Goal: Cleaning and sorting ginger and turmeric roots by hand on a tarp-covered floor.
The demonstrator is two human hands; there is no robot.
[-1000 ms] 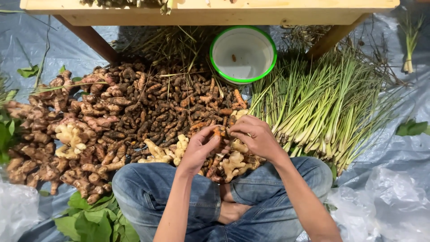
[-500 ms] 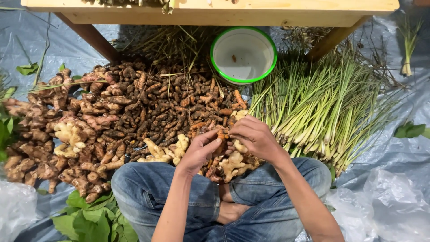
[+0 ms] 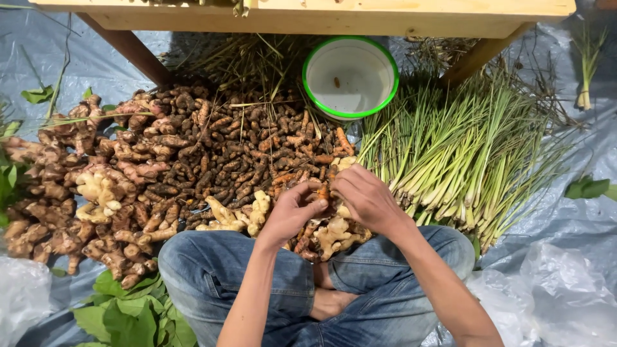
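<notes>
While both hands met over the root pile, a small orange turmeric piece (image 3: 323, 191) sat pinched between them.

The left hand (image 3: 290, 213) curled its fingers around the near end of the piece, and the right hand (image 3: 366, 199) closed over it from the other side, thumb and fingertips gripping (knuckles up, so the exact contact under the palm could not be made out). The piece was held just above the pale ginger knobs (image 3: 337, 232) by the person's crossed legs in blue jeans (image 3: 257, 270). A broad heap of brown turmeric roots (image 3: 212, 154) spread to the left on the grey plastic sheet (image 3: 565, 225), a bundle of lemongrass stalks (image 3: 463, 154) lay to the right, and a white bowl with a green rim (image 3: 350, 77) stood beyond, under a wooden table edge (image 3: 321, 19).
</notes>
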